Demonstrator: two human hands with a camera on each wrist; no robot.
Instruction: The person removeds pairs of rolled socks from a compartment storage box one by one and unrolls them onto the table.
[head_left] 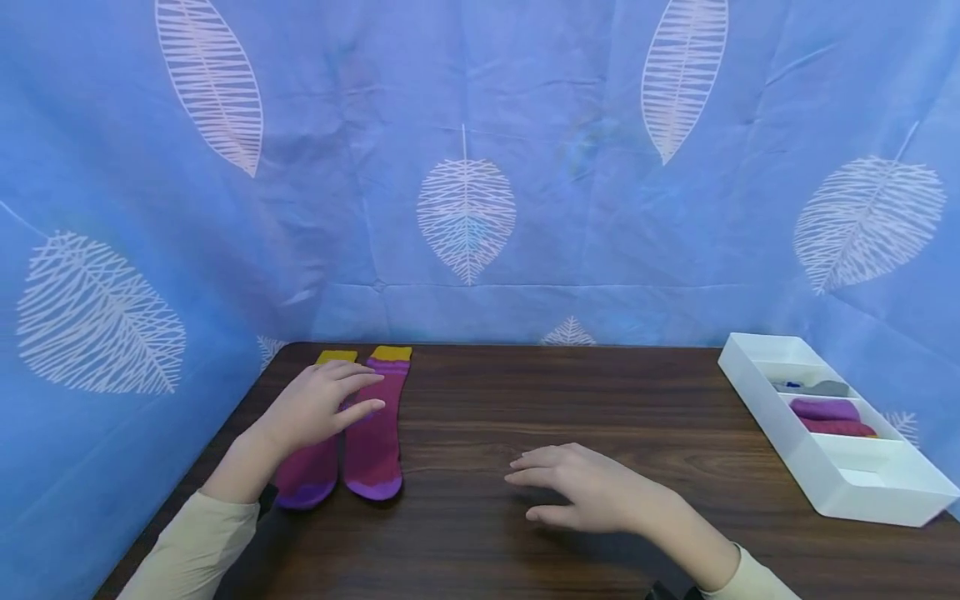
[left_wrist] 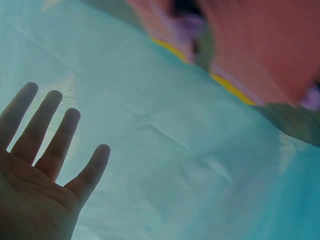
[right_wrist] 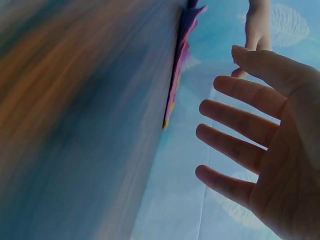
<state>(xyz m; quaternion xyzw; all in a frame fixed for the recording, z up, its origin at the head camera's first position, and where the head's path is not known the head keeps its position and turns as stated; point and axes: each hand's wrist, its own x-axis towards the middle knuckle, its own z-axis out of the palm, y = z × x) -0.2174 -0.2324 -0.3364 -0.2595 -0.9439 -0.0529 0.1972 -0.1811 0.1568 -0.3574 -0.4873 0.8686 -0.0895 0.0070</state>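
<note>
Two magenta socks with purple toes and yellow cuffs lie flat side by side at the table's left. Over the left sock [head_left: 309, 471] hovers my left hand [head_left: 318, 404], its fingers extended and holding nothing; it hides part of that sock and reaches the edge of the right sock [head_left: 378, 442]. In the left wrist view the left hand [left_wrist: 42, 165] has spread, straight fingers. My right hand [head_left: 592, 492] is above the middle of the table, fingers loosely extended, with nothing in it. The right wrist view shows that hand [right_wrist: 270, 140] with an empty palm.
A white divided box [head_left: 780, 454] stands at the table's right edge. One compartment holds a folded purple and magenta sock bundle [head_left: 828, 417]; another holds a grey item [head_left: 821, 388] with some blue. A blue leaf-patterned cloth [head_left: 570, 242] hangs behind the dark wooden table [head_left: 540, 392].
</note>
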